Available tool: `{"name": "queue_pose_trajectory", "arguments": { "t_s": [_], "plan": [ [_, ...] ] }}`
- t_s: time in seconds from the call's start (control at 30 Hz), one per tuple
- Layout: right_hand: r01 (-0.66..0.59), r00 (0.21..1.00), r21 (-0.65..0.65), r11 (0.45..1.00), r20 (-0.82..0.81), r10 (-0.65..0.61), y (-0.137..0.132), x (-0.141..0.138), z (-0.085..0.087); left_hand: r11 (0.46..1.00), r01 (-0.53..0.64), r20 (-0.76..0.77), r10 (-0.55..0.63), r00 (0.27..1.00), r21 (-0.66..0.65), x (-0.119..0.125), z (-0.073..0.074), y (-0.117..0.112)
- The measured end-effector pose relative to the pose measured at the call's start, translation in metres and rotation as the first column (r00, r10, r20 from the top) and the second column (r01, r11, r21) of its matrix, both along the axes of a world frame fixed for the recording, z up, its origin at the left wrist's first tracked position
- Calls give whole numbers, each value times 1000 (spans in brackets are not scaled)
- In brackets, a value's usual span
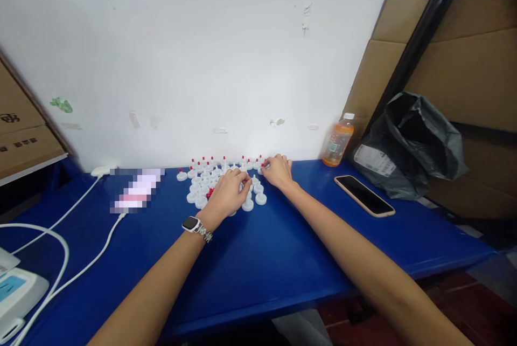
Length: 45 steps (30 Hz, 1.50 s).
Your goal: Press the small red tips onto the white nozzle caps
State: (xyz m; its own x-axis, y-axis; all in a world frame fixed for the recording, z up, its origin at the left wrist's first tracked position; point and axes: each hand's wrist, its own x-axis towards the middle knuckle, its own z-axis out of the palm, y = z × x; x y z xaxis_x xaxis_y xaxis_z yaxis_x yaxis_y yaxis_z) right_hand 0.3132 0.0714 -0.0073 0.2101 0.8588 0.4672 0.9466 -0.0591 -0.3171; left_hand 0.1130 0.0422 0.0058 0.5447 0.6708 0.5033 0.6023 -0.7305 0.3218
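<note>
A cluster of white round nozzle caps (260, 199) stands on the blue table near the wall. Those along the back and left carry small red tips, such as the red-tipped cap (181, 175) standing apart at the left. My left hand (229, 191), watch on the wrist, hovers over the cluster with thumb and fingers drawn together; what they hold, if anything, is hidden. Loose red tips (210, 193) show beside it. My right hand (278, 170) is at the cluster's back right corner, its fingers closed at the red tip (263, 165) of a cap there.
Right of the cluster are a bottle of orange drink (338, 140), a phone (364, 195) and a grey plastic bag (407, 146) before cardboard. At left lie a pixelated device (138, 191), white cables (105, 246) and a white device (20, 295). The table's front edge (262, 307) is near.
</note>
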Motion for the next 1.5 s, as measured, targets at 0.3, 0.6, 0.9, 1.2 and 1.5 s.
{"name": "queue_pose_trajectory", "arguments": {
  "t_s": [0.3,0.6,0.9,1.2,1.5],
  "plan": [
    [-301,926,254,919,-150,345,-36,-21,6,1000,-5,80,4,997,15,-10,6,-8],
    [-546,711,371,751,-270,650,-86,-67,17,978,-35,-103,57,993,203,-29,18,-32],
    [-460,757,501,733,-211,619,-90,-99,17,994,-110,250,100,963,24,-32,9,-30],
    [-330,816,469,819,-294,498,-79,-89,6,973,-211,340,230,912,-93,-69,16,-18],
    [-356,779,477,804,-324,537,-80,-86,5,978,-201,-1,201,980,-49,-84,4,-3]
  ]
}}
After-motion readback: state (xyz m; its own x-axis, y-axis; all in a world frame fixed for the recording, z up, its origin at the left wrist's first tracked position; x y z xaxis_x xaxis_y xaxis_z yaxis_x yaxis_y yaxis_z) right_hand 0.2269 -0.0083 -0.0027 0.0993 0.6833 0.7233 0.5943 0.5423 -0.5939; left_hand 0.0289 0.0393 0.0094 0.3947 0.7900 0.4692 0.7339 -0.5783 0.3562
